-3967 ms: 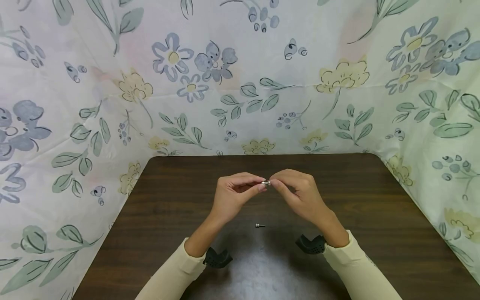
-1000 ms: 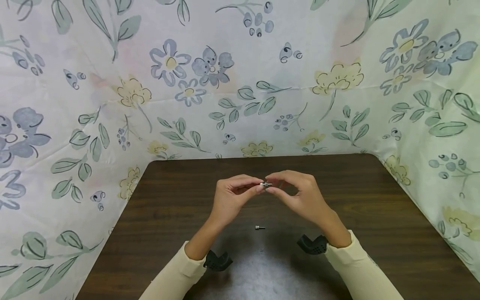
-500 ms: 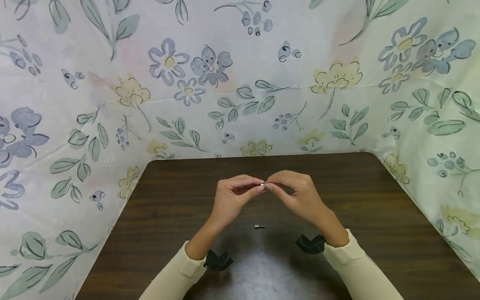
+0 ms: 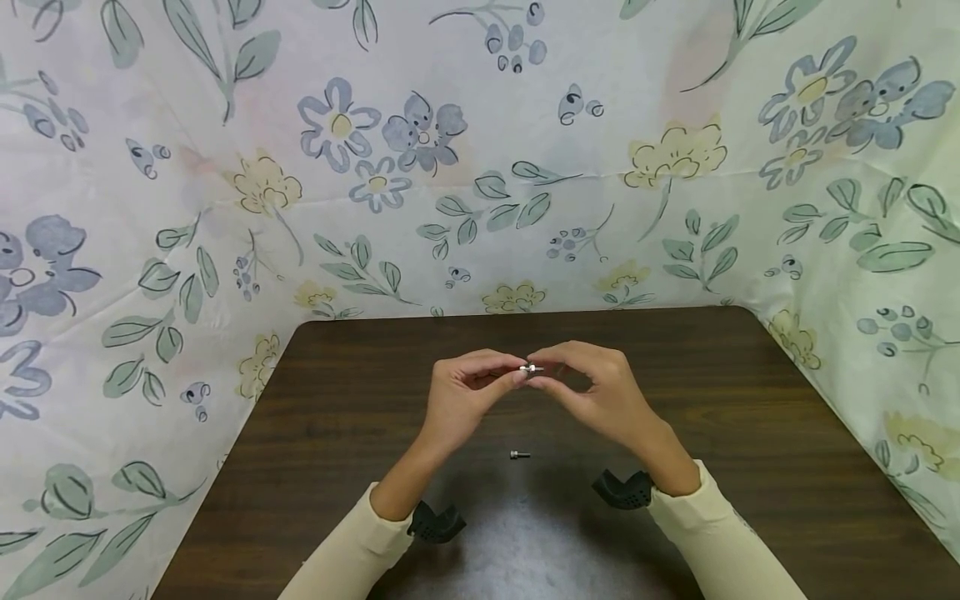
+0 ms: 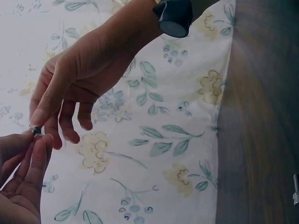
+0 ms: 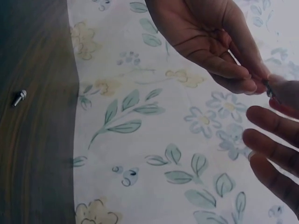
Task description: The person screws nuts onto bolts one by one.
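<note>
My left hand [image 4: 474, 383] pinches a small silver screw [image 4: 526, 368] by its left end, between thumb and forefinger. A nut [image 4: 532, 368] sits partway along it, and the thin shaft points right. My right hand [image 4: 592, 383] has its thumb and forefinger around the nut, one above and one below. In the left wrist view the fingertips of both hands meet at the metal piece [image 5: 35, 130], largely covering it. The right hand's other fingers [image 6: 266, 140] are spread apart. A second small screw [image 4: 519, 455] lies on the table below the hands, head to the left.
The dark wood table [image 4: 360, 367] has rounded far corners. Pale floral cloth [image 4: 480, 208] hangs behind it and along both sides. Each wrist carries a black camera mount [image 4: 624, 489].
The right fingertips first covered the screw's right end, parted, closed over it half a second ago, and now show the nut and shaft again. The left hand stays nearly still; the second screw has not moved.
</note>
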A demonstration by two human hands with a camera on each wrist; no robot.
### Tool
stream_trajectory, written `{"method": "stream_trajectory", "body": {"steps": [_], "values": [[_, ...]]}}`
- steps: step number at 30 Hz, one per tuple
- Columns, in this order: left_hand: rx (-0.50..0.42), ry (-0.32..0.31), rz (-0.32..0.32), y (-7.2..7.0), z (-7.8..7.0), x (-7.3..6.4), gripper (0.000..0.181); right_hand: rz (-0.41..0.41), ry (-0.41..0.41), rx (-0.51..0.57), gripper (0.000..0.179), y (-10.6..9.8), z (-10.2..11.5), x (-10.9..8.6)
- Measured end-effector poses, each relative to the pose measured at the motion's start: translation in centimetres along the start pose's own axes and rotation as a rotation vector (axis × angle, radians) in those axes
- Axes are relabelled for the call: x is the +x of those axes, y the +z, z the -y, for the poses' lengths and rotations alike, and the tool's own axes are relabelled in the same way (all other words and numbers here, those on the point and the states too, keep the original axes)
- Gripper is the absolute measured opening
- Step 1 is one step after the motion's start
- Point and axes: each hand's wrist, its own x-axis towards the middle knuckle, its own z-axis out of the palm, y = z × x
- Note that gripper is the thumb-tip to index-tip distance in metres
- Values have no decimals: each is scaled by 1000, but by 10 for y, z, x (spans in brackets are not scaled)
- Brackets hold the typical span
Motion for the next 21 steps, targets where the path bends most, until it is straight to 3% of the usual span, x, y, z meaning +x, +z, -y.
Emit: {"method": "stream_trajectory", "body": {"steps": [8,16,21], "values": [[-31,-13,10,0,-1,-1,14,-7,-40,15,36,2,0,3],[-22,-13,17,0,-2,-2,14,9,1,8,8,3,0,1],[-37,-12,10,0,-2,-1,13,8,22,-1,16,2,1,0]]}}
